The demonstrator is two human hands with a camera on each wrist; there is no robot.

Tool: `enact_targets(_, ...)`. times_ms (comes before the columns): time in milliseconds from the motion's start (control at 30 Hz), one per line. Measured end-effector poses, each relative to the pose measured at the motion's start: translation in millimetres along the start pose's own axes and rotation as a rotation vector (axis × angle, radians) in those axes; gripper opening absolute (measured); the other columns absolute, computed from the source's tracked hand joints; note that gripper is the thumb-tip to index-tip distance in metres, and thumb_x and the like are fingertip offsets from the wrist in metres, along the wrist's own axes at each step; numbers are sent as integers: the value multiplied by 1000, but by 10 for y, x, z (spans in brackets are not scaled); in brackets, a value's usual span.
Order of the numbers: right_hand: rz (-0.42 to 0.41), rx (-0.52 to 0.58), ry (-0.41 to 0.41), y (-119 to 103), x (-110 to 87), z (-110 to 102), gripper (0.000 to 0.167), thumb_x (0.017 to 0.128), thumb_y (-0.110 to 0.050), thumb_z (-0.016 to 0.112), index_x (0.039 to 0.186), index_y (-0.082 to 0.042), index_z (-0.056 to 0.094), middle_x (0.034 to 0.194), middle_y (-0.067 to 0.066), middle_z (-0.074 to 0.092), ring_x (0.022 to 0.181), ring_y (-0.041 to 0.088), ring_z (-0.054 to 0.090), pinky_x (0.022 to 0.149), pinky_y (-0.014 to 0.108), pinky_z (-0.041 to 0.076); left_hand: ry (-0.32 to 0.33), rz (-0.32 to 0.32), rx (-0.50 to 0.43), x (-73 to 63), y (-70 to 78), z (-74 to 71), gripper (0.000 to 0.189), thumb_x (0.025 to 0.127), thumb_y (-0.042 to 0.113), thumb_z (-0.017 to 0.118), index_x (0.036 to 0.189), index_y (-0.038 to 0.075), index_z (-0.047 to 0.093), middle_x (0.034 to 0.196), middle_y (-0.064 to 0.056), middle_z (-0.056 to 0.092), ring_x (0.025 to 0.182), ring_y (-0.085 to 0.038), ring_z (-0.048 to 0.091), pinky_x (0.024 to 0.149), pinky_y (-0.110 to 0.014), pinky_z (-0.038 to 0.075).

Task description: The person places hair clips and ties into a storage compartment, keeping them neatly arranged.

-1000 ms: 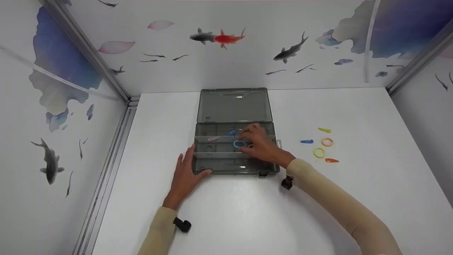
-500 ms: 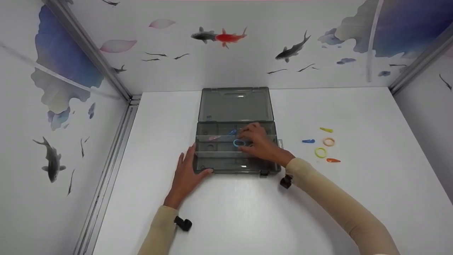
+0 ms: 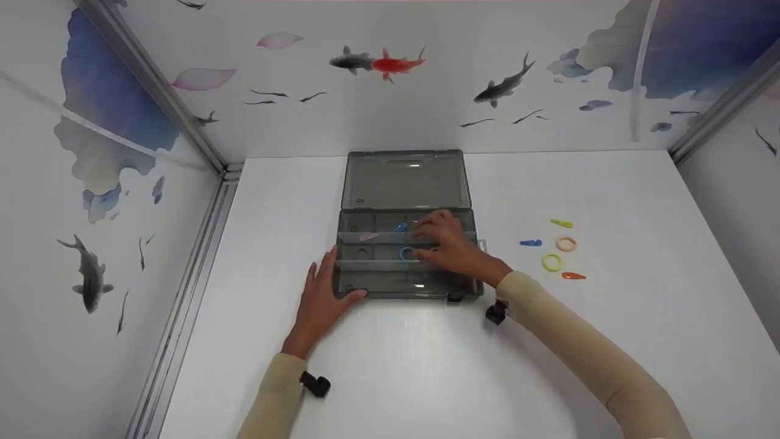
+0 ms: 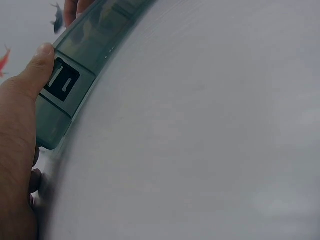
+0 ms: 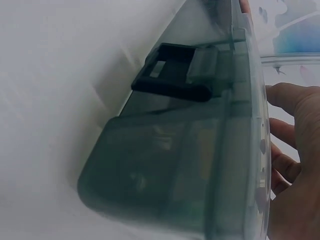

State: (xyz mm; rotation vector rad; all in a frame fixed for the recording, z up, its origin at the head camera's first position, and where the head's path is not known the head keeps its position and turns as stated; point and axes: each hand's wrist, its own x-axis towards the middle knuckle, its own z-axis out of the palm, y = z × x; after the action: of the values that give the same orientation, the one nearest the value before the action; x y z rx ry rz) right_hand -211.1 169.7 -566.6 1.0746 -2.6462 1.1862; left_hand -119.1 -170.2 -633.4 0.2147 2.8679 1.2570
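Note:
A grey see-through compartment box (image 3: 378,281) lies with its lid (image 3: 405,180) raised at the back. My left hand (image 3: 320,308) rests against its left side, thumb on the front edge; in the left wrist view the thumb lies beside a dark latch (image 4: 62,80). My right hand (image 3: 448,244) is over the box's right half, thumb and fingers apart. Under the thumb tip lies a light blue ring (image 3: 403,253) in the middle row, partly hidden. A pink hair clip (image 3: 368,237) and a blue hair clip (image 3: 400,227) are in the back row.
Right of the box on the white table lie a yellow clip (image 3: 561,223), a blue clip (image 3: 531,242), an orange clip (image 3: 573,276), an orange ring (image 3: 566,237) and a yellow-green ring (image 3: 552,255). Printed walls stand at the back and sides.
The light blue ring has dropped from between my right thumb and fingers into the middle row. My right thumb and fingers have parted slightly. The left hand stays at the box's side.

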Motion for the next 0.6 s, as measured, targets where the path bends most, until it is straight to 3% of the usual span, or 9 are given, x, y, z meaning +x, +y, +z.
enact_targets(233, 55, 30, 19, 46, -194, -149, 33, 99, -16, 86, 125, 3, 78, 139, 22, 64, 133, 40, 45, 112, 64, 36, 1, -1, -9, 2, 3, -1, 118, 89, 80, 76, 179, 37, 13, 183, -5, 23, 167, -51, 10, 124, -79, 26)
enact_targets(467, 39, 3, 97, 134, -428, -296, 33, 94, -10, 90, 123, 1, 79, 135, 22, 65, 129, 42, 48, 110, 65, 34, 5, 4, 1, 1, 6, 1, 118, 89, 76, 79, 179, 35, 14, 183, -6, 23, 167, -50, 10, 127, -75, 26)
enact_targets(600, 91, 10, 120, 181, -581, -403, 32, 94, -8, 89, 124, 1, 78, 137, 23, 63, 132, 42, 45, 112, 65, 32, 4, -5, 0, -4, 6, -1, 118, 89, 76, 80, 179, 35, 15, 183, -6, 24, 167, -52, 11, 125, -77, 28)
